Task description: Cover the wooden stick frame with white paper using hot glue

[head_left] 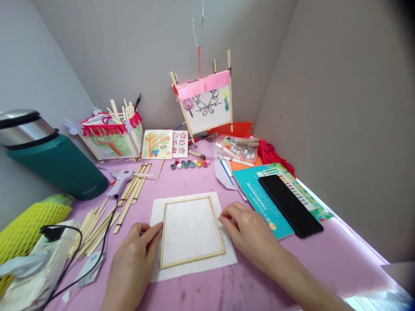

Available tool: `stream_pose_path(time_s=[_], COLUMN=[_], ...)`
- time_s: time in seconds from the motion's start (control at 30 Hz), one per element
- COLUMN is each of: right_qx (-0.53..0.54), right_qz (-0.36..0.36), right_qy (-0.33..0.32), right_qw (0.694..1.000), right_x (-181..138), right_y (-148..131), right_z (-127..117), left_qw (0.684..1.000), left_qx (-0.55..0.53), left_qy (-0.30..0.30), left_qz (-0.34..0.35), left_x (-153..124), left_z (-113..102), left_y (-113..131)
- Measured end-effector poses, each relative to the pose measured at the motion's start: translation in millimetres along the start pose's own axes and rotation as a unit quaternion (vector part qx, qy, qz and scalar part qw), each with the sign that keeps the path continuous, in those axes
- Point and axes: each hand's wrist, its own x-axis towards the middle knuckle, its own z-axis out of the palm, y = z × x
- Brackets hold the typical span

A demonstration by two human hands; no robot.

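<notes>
- The pouch [238, 147], clear, lies at 1 o'clock from the frame. It has paint tubes and a pen inside, and a marker [239, 162] lies just in front of it.
- The fringed lantern [110, 142] stands at 10 o'clock, open at the top, with a bunch of sticks [121, 110] standing up out of it.
- The paint pots [190, 164] sit in a row at 12 o'clock, each with a different colour in it.
- The flask [55, 166] is at 9 o'clock, well to the side, with its steel lid on.
- The frame [187, 200], made of thin wood, lies flat on a white sheet [194, 270] in the middle of the pink table [324, 255].
- The left hand [136, 252] is at 8 o'clock of the frame. Its fingertips are laid against the frame's left side, and the hand is loose with nothing clasped.
- The right hand [249, 233] is at 3 o'clock. Its bent fingertips touch the frame's right side without closing round it.
- The glue gun [121, 177] and some loose rods [129, 196] lie at 10 o'clock. A black cable [103, 252] runs down just beside the left hand.
- The phone [290, 206] lies on a teal booklet [256, 196] at 2 o'clock, near the right hand.
- The hanging lantern [207, 106], with a bird drawing on it, is far back at 12 o'clock.
- Two drawings [157, 144] lean at 11 o'clock.
</notes>
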Motion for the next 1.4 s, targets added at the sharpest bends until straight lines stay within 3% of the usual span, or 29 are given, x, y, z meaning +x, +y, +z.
stream_pose_path(time_s=[0.13, 0.23, 0.83, 1.4], right_qx=[-0.056, -0.081, -0.157, -0.133], right_qz=[0.046, 0.068, 0.044, 0.047], right_qy=[-0.048, -0.050, -0.025, -0.020], right_qw=[0.996, 0.993, 0.986, 0.990], right_x=[21.6, 26.7, 21.9, 23.3], right_y=[-9.0, -9.7, -5.7, -2.2], right_z=[2.7, 11.7, 23.7, 24.2], left_qw=[1.000, 1.000, 0.999, 0.999], left_qx=[-0.002, -0.005, 0.033, 0.045], left_qy=[0.008, 0.008, 0.002, -0.005], left_qz=[0.003, 0.004, 0.008, 0.007], left_x=[0.0, -0.2, 0.1, -0.2], left_z=[2.6, 3.0, 4.0, 2.2], left_y=[-3.4, -4.4, -2.4, 0.2])
